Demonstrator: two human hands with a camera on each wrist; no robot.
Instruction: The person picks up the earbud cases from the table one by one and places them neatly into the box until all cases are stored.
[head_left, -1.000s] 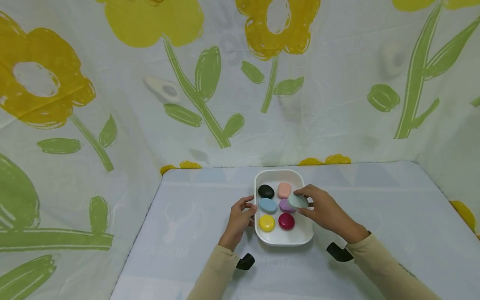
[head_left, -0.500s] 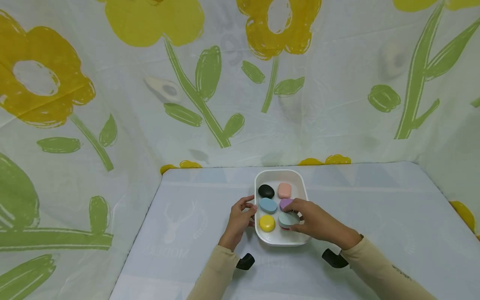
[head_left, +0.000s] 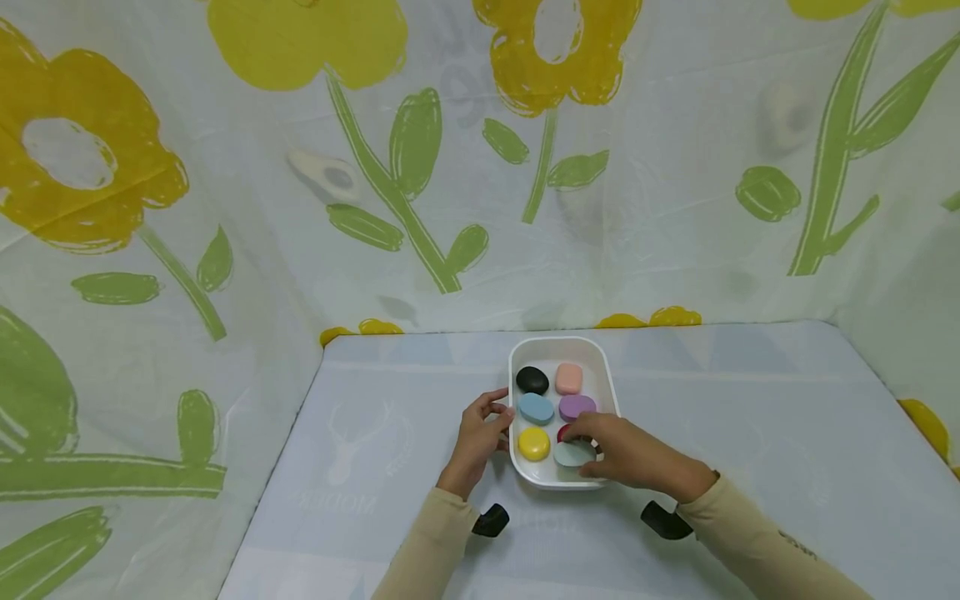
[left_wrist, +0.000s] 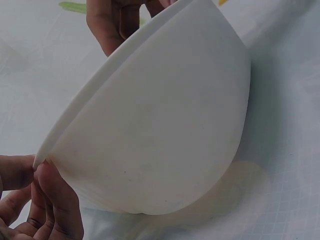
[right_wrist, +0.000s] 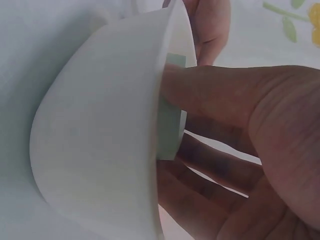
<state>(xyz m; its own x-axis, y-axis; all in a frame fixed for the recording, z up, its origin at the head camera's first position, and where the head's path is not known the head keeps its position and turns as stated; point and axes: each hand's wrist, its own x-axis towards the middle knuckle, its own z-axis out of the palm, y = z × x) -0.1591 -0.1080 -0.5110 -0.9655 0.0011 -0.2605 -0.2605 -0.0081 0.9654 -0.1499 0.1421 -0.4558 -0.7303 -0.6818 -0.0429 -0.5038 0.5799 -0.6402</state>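
Observation:
A deep white rectangular tub (head_left: 613, 385) with rounded corners stands on the table. My left hand (head_left: 474, 435) pinches its left rim between thumb and fingers, as the left wrist view shows. In my right hand (head_left: 637, 454) is a pale green oval soap bar (head_left: 574, 454), gripped by thumb and fingertips at the near right of the tub. In the right wrist view this soap (right_wrist: 171, 132) is partly inside the rim. Just behind it a dark red soap (head_left: 563, 432) is mostly hidden by the hand. A yellow round soap (head_left: 534, 444) lies to its left.
Farther back in the tub lie a black oval soap (head_left: 532, 381), a pink squarish one (head_left: 569, 378), a blue oval one (head_left: 536, 408) and a purple oval one (head_left: 577, 407). A pale patterned cloth covers the table (head_left: 397, 467); a flowered curtain (head_left: 660, 250) hangs behind.
My right hand has brought the pale green soap from over the purple one toward the near side, past the red one. The purple soap now shows fully. My left hand keeps its hold.

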